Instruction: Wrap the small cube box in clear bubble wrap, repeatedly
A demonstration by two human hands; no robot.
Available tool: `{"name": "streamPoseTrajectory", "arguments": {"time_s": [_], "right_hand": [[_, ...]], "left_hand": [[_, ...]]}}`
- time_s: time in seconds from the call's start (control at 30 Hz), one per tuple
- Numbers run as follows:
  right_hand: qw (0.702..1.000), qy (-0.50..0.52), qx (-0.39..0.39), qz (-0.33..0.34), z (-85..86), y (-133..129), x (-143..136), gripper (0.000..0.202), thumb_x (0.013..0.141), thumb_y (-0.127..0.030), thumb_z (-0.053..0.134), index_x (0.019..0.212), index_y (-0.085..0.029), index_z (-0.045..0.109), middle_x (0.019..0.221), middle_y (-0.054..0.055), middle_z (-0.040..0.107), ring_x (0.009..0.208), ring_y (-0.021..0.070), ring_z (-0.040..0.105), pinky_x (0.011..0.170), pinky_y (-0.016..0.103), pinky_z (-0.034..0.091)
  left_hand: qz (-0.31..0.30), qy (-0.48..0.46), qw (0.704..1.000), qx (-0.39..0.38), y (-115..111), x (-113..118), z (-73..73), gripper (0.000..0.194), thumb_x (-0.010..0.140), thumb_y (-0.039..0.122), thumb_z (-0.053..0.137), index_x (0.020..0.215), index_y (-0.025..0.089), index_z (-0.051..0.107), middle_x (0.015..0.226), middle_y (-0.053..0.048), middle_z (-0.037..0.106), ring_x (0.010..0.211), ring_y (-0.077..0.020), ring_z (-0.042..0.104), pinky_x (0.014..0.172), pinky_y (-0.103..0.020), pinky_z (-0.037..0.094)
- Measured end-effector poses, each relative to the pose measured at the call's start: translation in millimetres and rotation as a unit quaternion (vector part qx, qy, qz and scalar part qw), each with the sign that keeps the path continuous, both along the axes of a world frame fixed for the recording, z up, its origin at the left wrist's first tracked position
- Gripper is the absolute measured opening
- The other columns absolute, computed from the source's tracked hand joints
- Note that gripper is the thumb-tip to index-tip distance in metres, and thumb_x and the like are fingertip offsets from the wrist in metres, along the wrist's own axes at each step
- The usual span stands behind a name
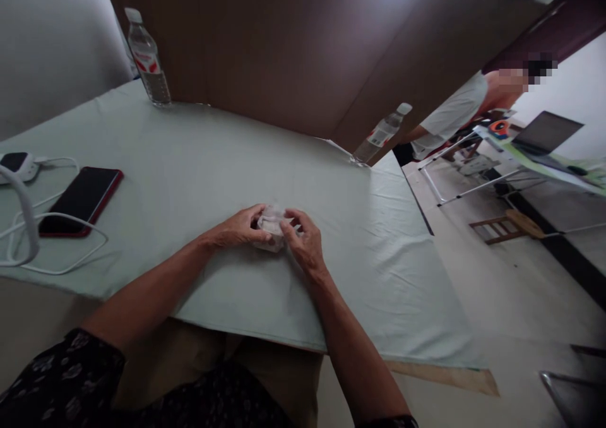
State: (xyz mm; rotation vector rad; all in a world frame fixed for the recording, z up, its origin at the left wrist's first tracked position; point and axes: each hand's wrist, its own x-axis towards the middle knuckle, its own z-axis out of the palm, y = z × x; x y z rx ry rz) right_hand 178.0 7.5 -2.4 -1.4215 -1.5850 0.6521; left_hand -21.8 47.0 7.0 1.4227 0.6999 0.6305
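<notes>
Between my two hands, just above or on the pale green tablecloth [293,163], is a small whitish, partly see-through container or packet [271,231]; its exact kind is too blurred to make out. My left hand [242,227] grips its left side, thumb in front and fingers behind. On the other side, my right hand [303,235] has its thumb and curled fingers at the upper right edge of the same thing. My fingers hide parts of its sides.
Brown cardboard panels [265,49] stand along the back, with a water bottle [149,62] at left and another bottle [383,134] at right. A phone [83,201] and white cable [71,267] lie left. Beyond the table are a person [454,112], a laptop [544,139] and a stool [523,224].
</notes>
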Motion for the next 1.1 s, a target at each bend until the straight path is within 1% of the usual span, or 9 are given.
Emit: {"name": "streamPoseTrajectory", "arguments": {"time_s": [0.07, 0.13, 0.27, 0.4, 0.53, 0.67, 0.87, 1.0, 1.1], "right_hand": [[0.999, 0.046, -0.019, -0.018, -3.9, 2.0, 3.6, 0.052, 0.084, -0.057, 0.062, 0.122, -0.022, 0.064, 0.123, 0.012, 0.068, 0.100, 0.0233, 0.063, 0.087, 0.038, 0.052], [0.991, 0.108, -0.072, 0.020, -7.7, 4.1, 6.7, 0.067, 0.081, -0.065, 0.063, 0.132, -0.021, 0.058, 0.128, 0.015, 0.065, 0.109, 0.0252, 0.063, 0.091, 0.039, 0.053], [0.979, 0.142, -0.110, 0.093, -11.9, 4.3, 5.9, 0.084, 0.072, -0.064, 0.074, 0.140, -0.020, 0.051, 0.117, 0.012, 0.068, 0.106, 0.0253, 0.066, 0.094, 0.040, 0.052], [0.980, 0.135, -0.112, 0.095, -12.4, 1.6, 0.9, 0.075, 0.075, -0.056, 0.075, 0.137, -0.019, 0.053, 0.099, 0.007, 0.070, 0.090, 0.0213, 0.066, 0.086, 0.038, 0.054], [0.973, 0.157, -0.127, 0.109, -13.0, 0.5, -0.9, 0.069, 0.077, -0.052, 0.072, 0.136, -0.020, 0.053, 0.099, 0.006, 0.070, 0.089, 0.0202, 0.066, 0.084, 0.036, 0.054], [0.974, 0.164, -0.134, 0.084, -13.7, 2.6, 0.4, 0.065, 0.076, -0.052, 0.072, 0.131, -0.019, 0.058, 0.095, 0.004, 0.070, 0.086, 0.0191, 0.066, 0.083, 0.035, 0.053], [0.964, 0.215, -0.148, 0.057, -11.0, 28.2, -2.8, 0.056, 0.073, -0.056, 0.072, 0.116, -0.020, 0.064, 0.099, 0.007, 0.072, 0.088, 0.0198, 0.067, 0.082, 0.035, 0.054], [0.957, 0.248, -0.142, 0.050, -6.1, 50.5, -10.9, 0.054, 0.065, -0.047, 0.078, 0.110, -0.020, 0.066, 0.093, 0.004, 0.072, 0.083, 0.0178, 0.066, 0.079, 0.034, 0.053], [0.965, 0.237, -0.104, 0.044, -0.9, 53.3, -17.1, 0.046, 0.066, -0.041, 0.078, 0.106, -0.019, 0.068, 0.084, 0.001, 0.069, 0.077, 0.0155, 0.064, 0.077, 0.032, 0.052]], "left_hand": [[0.005, 0.016, 1.000, 0.002, -1.0, 0.7, 3.2, 0.066, 0.066, 0.031, 0.075, 0.127, 0.017, 0.055, 0.117, -0.009, 0.067, 0.104, -0.0215, 0.063, 0.087, -0.031, 0.049], [0.010, 0.034, 0.999, 0.006, -1.8, 1.0, 5.6, 0.065, 0.066, 0.031, 0.073, 0.126, 0.017, 0.056, 0.115, -0.008, 0.068, 0.102, -0.0215, 0.064, 0.086, -0.031, 0.050], [0.020, 0.039, 0.999, 0.003, -0.9, -0.3, 3.7, 0.053, 0.069, 0.035, 0.071, 0.117, 0.016, 0.061, 0.105, -0.005, 0.070, 0.094, -0.0199, 0.065, 0.081, -0.029, 0.050], [0.029, 0.039, 0.999, -0.005, 1.7, -3.1, -2.0, 0.048, 0.072, 0.040, 0.070, 0.113, 0.017, 0.064, 0.099, -0.005, 0.070, 0.087, -0.0190, 0.066, 0.076, -0.029, 0.049], [0.011, 0.010, 0.999, -0.031, 2.3, -5.2, -2.5, 0.046, 0.073, 0.042, 0.070, 0.110, 0.016, 0.065, 0.100, -0.006, 0.071, 0.087, -0.0191, 0.067, 0.076, -0.029, 0.049], [0.013, -0.012, 0.998, -0.059, 1.7, -4.8, -0.8, 0.050, 0.071, 0.041, 0.072, 0.112, 0.014, 0.065, 0.103, -0.008, 0.072, 0.087, -0.0189, 0.068, 0.078, -0.029, 0.050], [0.026, -0.007, 0.998, -0.064, 3.0, -3.7, -2.7, 0.052, 0.071, 0.040, 0.074, 0.116, 0.016, 0.067, 0.109, -0.010, 0.073, 0.092, -0.0203, 0.069, 0.083, -0.032, 0.051], [0.024, 0.008, 0.998, -0.050, 4.7, -6.1, -2.2, 0.054, 0.071, 0.039, 0.073, 0.120, 0.017, 0.065, 0.113, -0.009, 0.073, 0.101, -0.0224, 0.068, 0.088, -0.035, 0.051], [0.035, 0.041, 0.998, -0.025, 6.4, -8.3, -1.2, 0.055, 0.072, 0.041, 0.072, 0.121, 0.015, 0.065, 0.111, -0.010, 0.072, 0.102, -0.0239, 0.067, 0.089, -0.036, 0.050]]}}
